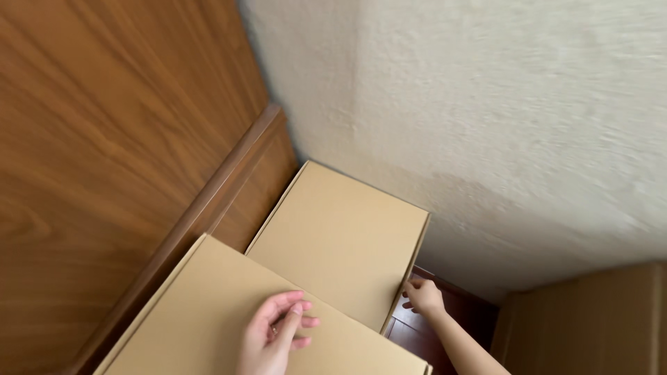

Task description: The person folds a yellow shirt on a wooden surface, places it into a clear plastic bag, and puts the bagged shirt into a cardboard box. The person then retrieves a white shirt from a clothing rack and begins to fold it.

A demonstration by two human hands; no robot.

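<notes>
Flat cardboard box (344, 239) lies in the corner, one long side against the dark wood panel (104, 139), far end against the rough plaster wall (500, 118). A second flat box (208, 312) lies nearer the camera, its far edge tucked just under or butted against the first; can't tell which.

Left hand (278, 330): rests palm down on the near box, fingers loosely spread, gripping nothing. Right hand (422, 297): fingertips at the right edge of the far box near its lower corner, curled around the rim; a light pinch or just a touch, can't tell.

Progress, as judged: both boxes look closed and already lie in line along the panel. The far one seems set square in its corner. The near one looks not yet settled, since a hand bears on it.

Hidden or unclear: box undersides and what they rest on; only a strip of dark reddish floor (417, 337) shows. Near box cut by the lower frame. Another brown cardboard surface (590, 319) at right is cropped, kind unclear. Slight motion blur on the wall
</notes>
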